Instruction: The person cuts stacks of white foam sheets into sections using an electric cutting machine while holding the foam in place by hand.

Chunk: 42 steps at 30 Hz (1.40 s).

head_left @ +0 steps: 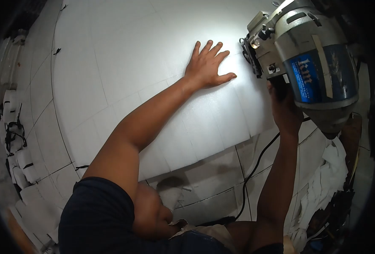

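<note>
My left hand (207,65) lies flat with spread fingers on a large white sheet stack (132,76), which has faint lines across it. To its right, my right hand (286,112) is wrapped round the dark handle of a cutting machine (321,59). The machine has a silver and dark motor housing with a blue "km" label, and its metal front part is over the right side of the white material. Part of my right hand's fingers is hidden behind the machine. Bright light falls on the white surface between the two.
A black cable (259,157) runs from near the machine down across the tiled floor (206,186). White scraps (325,182) are heaped at the lower right. Several white bundles (24,165) with dark ties lie along the left. My bent legs are at the bottom.
</note>
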Tool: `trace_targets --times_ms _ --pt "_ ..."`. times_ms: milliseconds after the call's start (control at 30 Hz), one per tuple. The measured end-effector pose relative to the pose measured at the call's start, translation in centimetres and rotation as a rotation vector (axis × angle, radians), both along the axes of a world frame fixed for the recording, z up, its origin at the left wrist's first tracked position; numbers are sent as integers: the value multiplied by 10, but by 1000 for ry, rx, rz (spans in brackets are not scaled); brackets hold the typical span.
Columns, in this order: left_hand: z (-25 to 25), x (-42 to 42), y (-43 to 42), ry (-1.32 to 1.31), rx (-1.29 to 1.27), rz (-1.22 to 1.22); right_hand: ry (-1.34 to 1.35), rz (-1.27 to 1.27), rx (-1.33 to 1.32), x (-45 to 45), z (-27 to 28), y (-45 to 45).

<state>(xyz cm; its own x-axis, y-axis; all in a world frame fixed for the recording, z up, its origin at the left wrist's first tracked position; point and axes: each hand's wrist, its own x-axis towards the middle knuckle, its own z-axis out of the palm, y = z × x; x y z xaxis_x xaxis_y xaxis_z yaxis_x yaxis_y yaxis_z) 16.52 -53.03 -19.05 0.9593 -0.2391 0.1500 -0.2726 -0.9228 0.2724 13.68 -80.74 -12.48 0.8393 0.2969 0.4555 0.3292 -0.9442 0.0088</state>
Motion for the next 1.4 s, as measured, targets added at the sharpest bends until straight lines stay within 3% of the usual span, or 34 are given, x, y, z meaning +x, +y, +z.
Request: trace_targets --times_ms 200,267,300,400,467,567,700,767,800,867,900,967,1100,1200,1233,1300,1333,1400 --pt "2 -2 -2 -14 -17 9 32 -62 -33 9 -3 -2" --pt "2 -3 -1 -11 -10 6 348 6 242 6 11 7" --pt "3 -3 0 -14 -6 7 345 7 245 6 12 9" --pt "2 -4 -1 18 -9 3 252 -100 71 4 18 17" --pt "3 -4 -1 -18 -11 3 388 -268 69 4 34 29" --pt "5 -4 -2 -2 -3 3 456 -274 55 6 35 31" --pt "4 -4 0 -53 -10 1 349 -229 55 7 26 26" --pt "6 -5 1 -39 -51 11 197 28 -58 8 13 8" --pt "4 -5 0 -34 -50 15 203 32 -58 10 4 -6" --pt "5 -5 1 -9 -89 35 55 306 -485 11 -6 -28" --pt "4 -5 1 -2 -88 34 61 307 -484 7 -6 -31" --pt "2 -5 0 -7 -103 51 357 242 -547 -2 -1 -39" --pt "-1 -5 -1 12 -102 58 370 254 -331 -37 6 -66" --pt "9 -4 -1 63 -81 62 -152 430 -926 -73 36 -79" --pt "9 -2 -1 94 -70 53 -127 421 -939 -85 38 -90" --pt "5 -2 -1 61 -51 48 218 179 -685 -111 34 -113" --pt "4 -1 -1 48 -40 38 126 239 -712 -120 58 -102" --pt "5 -2 1 30 -16 13 256 149 -556 -148 49 -122"
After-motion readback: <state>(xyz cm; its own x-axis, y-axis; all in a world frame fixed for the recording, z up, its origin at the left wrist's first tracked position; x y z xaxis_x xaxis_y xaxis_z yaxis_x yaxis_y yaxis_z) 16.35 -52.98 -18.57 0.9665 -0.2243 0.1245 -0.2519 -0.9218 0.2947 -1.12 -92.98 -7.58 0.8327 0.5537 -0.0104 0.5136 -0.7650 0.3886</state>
